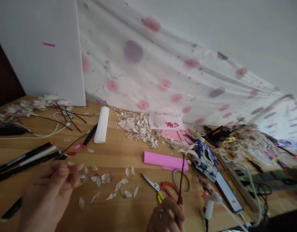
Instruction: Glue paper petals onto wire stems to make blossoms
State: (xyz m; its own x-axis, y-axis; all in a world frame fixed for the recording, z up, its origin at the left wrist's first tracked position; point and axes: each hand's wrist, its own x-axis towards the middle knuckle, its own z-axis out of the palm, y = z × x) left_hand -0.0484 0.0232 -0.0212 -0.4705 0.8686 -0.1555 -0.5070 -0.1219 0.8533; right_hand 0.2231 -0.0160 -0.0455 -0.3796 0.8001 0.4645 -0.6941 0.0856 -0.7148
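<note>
Fingers of your right hand (166, 216) pinch the flower stem (180, 180) upright — your left hand (54, 187) pinches a petal (84, 170), ready to attach.

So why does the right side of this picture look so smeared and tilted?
In the head view, the wide lens bends the edges: the table slopes, and the clutter at far right is blurred. The left hand is softly blurred too; the scissors near the right hand look sharper. Light is soft and even.
</note>
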